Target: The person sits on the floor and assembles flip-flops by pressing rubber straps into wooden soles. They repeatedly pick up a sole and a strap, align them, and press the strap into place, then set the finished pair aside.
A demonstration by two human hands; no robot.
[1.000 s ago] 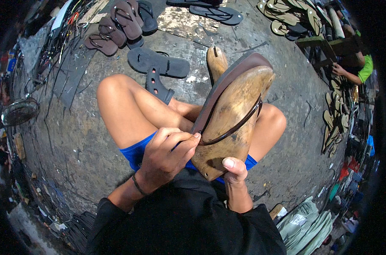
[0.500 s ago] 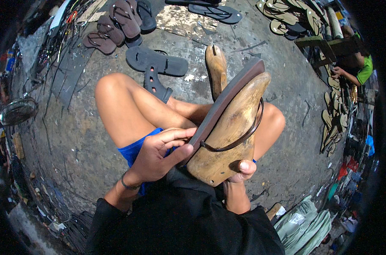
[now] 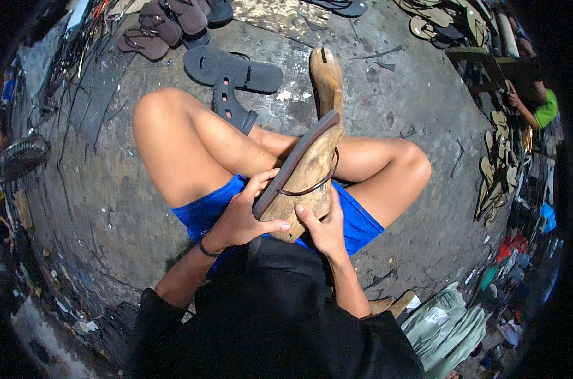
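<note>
I sit cross-legged in blue shorts on a grey floor. In my lap a wooden foot-shaped form [image 3: 308, 180] stands tilted, with a dark brown sandal sole [image 3: 292, 163] lying against its left face and a thin strap looped across it. My left hand [image 3: 242, 218] grips the near end of the sole and form from the left, thumb under the bottom. Around the form's lower right edge my right hand [image 3: 324, 227] is wrapped. A second wooden form [image 3: 326, 76] lies on the floor beyond my knees.
Two dark sandals [image 3: 232, 66] lie on the floor ahead, brown ones [image 3: 166, 25] further back left. A fan [image 3: 21, 158] stands at left. Stacks of soles [image 3: 498, 170] line the right side, where another person in a green top [image 3: 542, 107] sits. Greenish sheets [image 3: 447, 322] lie at lower right.
The form and sole have dropped lower into my lap and away from the camera. My left hand shifted from the strap to the sole's near end.
</note>
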